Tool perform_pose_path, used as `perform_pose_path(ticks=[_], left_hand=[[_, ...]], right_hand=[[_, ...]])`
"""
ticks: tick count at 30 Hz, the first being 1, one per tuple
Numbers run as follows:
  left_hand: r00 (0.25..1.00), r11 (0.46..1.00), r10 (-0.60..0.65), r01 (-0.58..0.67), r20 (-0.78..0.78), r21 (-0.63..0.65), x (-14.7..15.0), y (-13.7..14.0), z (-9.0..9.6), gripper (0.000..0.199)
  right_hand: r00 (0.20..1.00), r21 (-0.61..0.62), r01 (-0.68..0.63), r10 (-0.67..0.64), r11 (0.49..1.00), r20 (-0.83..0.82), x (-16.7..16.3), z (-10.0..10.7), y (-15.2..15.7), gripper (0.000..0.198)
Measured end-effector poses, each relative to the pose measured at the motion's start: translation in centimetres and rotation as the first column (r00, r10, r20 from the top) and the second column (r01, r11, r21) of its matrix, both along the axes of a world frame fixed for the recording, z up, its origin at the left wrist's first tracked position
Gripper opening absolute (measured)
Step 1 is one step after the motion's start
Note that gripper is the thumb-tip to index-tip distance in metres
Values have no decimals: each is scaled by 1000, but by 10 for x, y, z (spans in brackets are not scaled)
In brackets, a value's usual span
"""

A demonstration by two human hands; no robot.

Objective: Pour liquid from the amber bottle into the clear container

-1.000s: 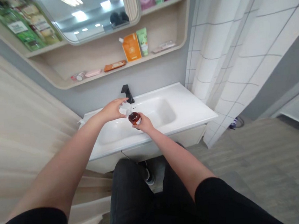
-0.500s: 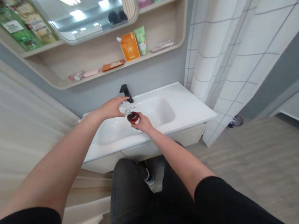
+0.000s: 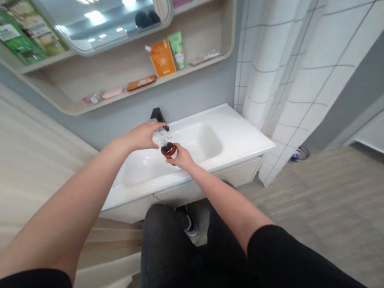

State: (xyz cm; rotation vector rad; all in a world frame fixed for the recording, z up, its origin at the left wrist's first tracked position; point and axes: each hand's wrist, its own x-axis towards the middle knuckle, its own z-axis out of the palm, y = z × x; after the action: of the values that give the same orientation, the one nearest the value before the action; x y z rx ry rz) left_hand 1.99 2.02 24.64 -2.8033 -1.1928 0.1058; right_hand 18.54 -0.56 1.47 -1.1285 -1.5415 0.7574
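Over the white sink (image 3: 212, 141), my right hand (image 3: 182, 158) is wrapped round a small brown bottle (image 3: 168, 149) with a pale label. My left hand (image 3: 143, 136) curves its thumb and fingers around a clear, see-through cup (image 3: 160, 138), right above and beside the bottle's top. The cup's outline is faint, and I cannot tell whether it touches the bottle. Just behind my left fingers stands the black faucet (image 3: 157, 115), partly covered by them.
Above the sink, a shelf (image 3: 107, 103) holds an orange pouch (image 3: 162, 59), a green tube (image 3: 177, 50) and small packets. Green bottles (image 3: 10, 34) stand upper left, beside the mirror (image 3: 106, 14). A pale curtain (image 3: 27, 145) hangs at left, a white checked curtain (image 3: 280, 73) at right.
The view has shifted slightly. Both hands stay over the sink with the bottle and the clear cup, in nearly the same pose; the bottle looks a little more tilted.
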Motion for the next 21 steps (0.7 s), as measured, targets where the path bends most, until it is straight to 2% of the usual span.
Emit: perform_pose_path(ticks=[7, 21], left_hand=[[998, 1000, -16, 15, -66, -9, 5, 2, 3, 105], [1000, 999, -17, 16, -26, -37, 8, 6, 2, 105]], right_hand=[[1000, -9, -7, 7, 1000, -4, 1, 0, -2, 85], [1000, -1, -5, 5, 1000, 0, 0, -1, 0, 85]])
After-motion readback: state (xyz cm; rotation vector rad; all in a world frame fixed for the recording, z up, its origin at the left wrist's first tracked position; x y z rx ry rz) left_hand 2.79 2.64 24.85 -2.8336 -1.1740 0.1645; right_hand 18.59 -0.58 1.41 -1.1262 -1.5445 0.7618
